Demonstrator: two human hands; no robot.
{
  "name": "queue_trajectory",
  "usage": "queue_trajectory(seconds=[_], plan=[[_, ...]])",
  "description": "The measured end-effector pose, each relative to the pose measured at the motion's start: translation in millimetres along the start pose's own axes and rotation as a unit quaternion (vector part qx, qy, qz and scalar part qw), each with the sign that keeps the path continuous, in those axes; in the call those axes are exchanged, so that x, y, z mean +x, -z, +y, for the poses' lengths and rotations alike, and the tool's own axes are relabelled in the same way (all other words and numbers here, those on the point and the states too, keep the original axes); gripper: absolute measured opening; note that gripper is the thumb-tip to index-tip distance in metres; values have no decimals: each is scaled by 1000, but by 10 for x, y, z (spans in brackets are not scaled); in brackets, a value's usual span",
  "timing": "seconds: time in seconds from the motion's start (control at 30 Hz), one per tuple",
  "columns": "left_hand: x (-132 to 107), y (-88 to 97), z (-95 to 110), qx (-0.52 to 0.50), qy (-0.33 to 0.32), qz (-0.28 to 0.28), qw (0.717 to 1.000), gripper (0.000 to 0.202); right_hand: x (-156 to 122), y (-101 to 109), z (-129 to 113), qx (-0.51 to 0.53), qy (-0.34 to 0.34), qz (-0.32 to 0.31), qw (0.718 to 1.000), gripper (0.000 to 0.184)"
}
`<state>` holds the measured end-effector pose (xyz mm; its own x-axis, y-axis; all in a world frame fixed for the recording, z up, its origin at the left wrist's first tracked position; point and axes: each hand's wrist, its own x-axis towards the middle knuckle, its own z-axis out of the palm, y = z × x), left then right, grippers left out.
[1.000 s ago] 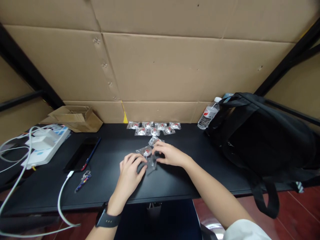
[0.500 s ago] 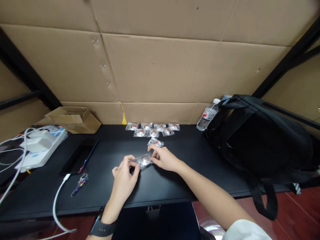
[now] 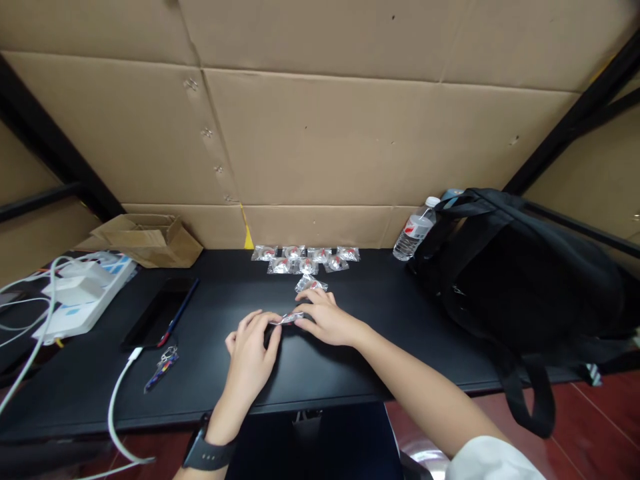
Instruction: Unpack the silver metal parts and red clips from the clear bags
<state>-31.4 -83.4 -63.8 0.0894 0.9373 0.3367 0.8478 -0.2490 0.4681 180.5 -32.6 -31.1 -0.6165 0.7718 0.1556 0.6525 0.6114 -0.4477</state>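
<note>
Between my two hands is a small clear plastic packet (image 3: 291, 319), tilted so that I see it nearly edge-on. The fingertips of my left hand (image 3: 253, 348) pinch its left end. My right hand (image 3: 329, 320) grips the right end between thumb and fingers. Just beyond my right fingers lies a similar packet (image 3: 309, 283), partly covered by them. Farther back several more packets lie flat in two rows, one of them a packet (image 3: 305, 265) in the front row. Each shows a round pale item with a red mark; what it is I cannot make out.
On the black table (image 3: 220, 293), a phone (image 3: 160, 313) on a white cable and a keychain (image 3: 163, 371) lie left. Behind them are a power strip (image 3: 85, 310) and a paper bag (image 3: 150, 240). A water bottle (image 3: 415, 232) and black backpack (image 3: 530, 280) stand right.
The packet in my hands has turned from face-up to nearly edge-on. My right fingers have shifted slightly along with it, and the other things stay put.
</note>
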Motion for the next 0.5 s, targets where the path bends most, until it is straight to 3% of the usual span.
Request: queue_trajectory(seconds=[0.23,0.37,0.5], plan=[[-11,13,-23,-54,68,-11,996,25,14,25,-1,-8,-38,46,998,32],[-17,-5,-6,-15,32,-15,999,21,13,45,67,-33,-22,16,999,36],[-19,-17,36,45,-2,31,999,27,16,37,156,-74,-63,9,995,32]])
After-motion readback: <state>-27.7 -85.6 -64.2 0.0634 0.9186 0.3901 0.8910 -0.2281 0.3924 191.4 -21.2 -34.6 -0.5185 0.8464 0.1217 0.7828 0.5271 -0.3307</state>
